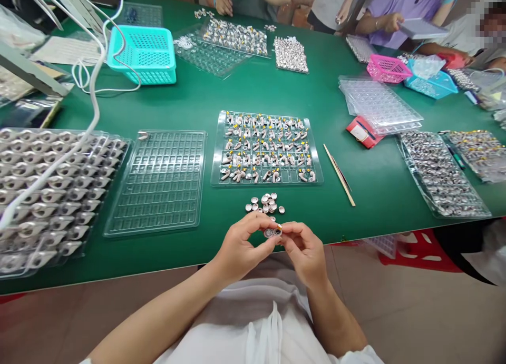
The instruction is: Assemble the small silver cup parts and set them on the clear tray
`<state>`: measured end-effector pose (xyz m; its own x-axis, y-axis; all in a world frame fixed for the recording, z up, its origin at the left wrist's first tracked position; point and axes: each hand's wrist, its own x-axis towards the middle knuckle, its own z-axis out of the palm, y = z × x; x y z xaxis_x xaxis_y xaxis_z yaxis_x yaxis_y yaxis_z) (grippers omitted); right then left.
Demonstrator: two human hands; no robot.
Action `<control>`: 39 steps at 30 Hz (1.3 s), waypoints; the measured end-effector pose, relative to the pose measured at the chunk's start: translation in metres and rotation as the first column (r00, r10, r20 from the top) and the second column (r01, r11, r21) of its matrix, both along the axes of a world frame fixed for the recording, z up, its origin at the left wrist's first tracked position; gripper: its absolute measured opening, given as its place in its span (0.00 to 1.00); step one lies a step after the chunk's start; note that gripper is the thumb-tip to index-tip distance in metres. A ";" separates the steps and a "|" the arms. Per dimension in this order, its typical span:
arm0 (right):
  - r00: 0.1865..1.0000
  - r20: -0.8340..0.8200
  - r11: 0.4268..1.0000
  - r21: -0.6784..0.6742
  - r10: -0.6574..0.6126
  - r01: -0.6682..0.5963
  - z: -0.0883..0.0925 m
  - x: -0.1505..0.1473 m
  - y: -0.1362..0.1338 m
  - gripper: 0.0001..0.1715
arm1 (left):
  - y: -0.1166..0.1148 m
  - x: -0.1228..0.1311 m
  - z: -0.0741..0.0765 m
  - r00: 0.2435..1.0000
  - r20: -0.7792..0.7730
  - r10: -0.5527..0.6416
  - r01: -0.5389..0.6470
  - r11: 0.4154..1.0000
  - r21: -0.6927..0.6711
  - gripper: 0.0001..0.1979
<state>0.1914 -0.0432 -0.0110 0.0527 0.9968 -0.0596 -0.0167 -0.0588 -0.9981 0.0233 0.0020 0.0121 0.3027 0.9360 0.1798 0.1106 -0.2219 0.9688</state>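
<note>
1. The small metal disc (272,232) is mostly covered by fingertips. Only a silvery round rim and an orange-yellow fleck show, and its finer form is too small to make out.
2. The left hand (237,248) and right hand (304,251) meet just above the near edge of the green table (256,92). The thumb and forefinger of each are pinched onto the disc from opposite sides.
3. Just beyond the fingers lies a loose heap of round parts (265,203), shiny and coin-like. Some lie with the hollow side up.
4. Behind the heap sits a clear blister tray (266,148), thin moulded plastic with rows of pockets. It holds pale bent pieces with yellow tips, and the pieces blur together in the far rows.
5. To its left is an empty tray (158,182) of the same clear gridded plastic, with one silver piece in its far corner.
6. The left-hand tray (51,195) is cut off by the frame. It carries larger glossy silver shells, and a white cable (95,90) crosses it.
7. A thin wooden stick (339,174) lies slanted to the right of the filled tray.
8. A teal mesh basket (144,53) stands farther back on the left.
9. The people at the far edge (391,21) are cut off at the top of the frame, so only their arms and torsos show.
</note>
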 end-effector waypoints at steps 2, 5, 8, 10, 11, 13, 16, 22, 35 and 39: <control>0.989 0.141 0.996 0.079 0.039 -0.050 0.006 0.006 0.002 0.07 | 0.000 -0.002 -0.001 0.999 -0.049 0.010 -0.009 1.000 0.025 0.06; 0.967 0.248 0.980 0.169 0.061 -0.105 0.016 0.012 0.006 0.14 | -0.002 -0.004 -0.003 0.991 -0.136 0.020 -0.010 0.997 0.080 0.07; 0.949 0.307 0.966 0.220 0.065 -0.137 0.022 0.011 0.010 0.12 | -0.003 -0.003 -0.006 0.983 -0.181 0.020 0.015 0.982 0.187 0.08; 0.950 0.307 0.966 0.219 0.062 -0.134 0.024 0.008 0.012 0.07 | -0.003 -0.004 -0.006 0.982 -0.188 0.007 0.047 0.959 0.280 0.10; 0.955 0.289 0.971 0.206 0.060 -0.124 0.024 0.007 0.013 0.06 | -0.002 -0.004 -0.005 0.981 -0.194 0.003 0.064 0.940 0.336 0.11; 0.975 0.208 0.982 0.157 0.071 -0.105 0.023 0.006 0.014 0.04 | 0.000 -0.007 -0.002 0.976 -0.217 -0.003 0.103 0.886 0.451 0.15; 0.994 0.016 0.987 0.114 0.109 -0.110 0.019 0.005 0.013 0.03 | 0.002 -0.012 0.004 0.966 -0.257 -0.005 0.160 0.797 0.583 0.19; 0.992 -0.002 0.953 0.278 0.125 -0.120 0.011 0.004 0.012 0.09 | 0.002 -0.014 0.006 0.980 -0.190 -0.049 0.139 0.858 0.494 0.18; 0.876 0.447 0.801 0.451 0.180 -0.394 0.019 0.022 0.015 0.16 | 0.006 -0.018 0.004 0.964 -0.033 -0.265 0.261 0.961 -0.087 0.12; 0.826 0.533 0.789 0.421 0.186 -0.449 0.020 0.023 0.016 0.17 | 0.009 -0.020 0.008 0.948 0.137 -0.287 0.318 0.873 -0.370 0.12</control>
<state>0.2149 -0.0269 0.0092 -0.3833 0.8308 0.4035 0.3540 0.5357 -0.7666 0.0035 0.0109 0.0196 0.5825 0.8008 -0.1394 0.0211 0.1566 0.9874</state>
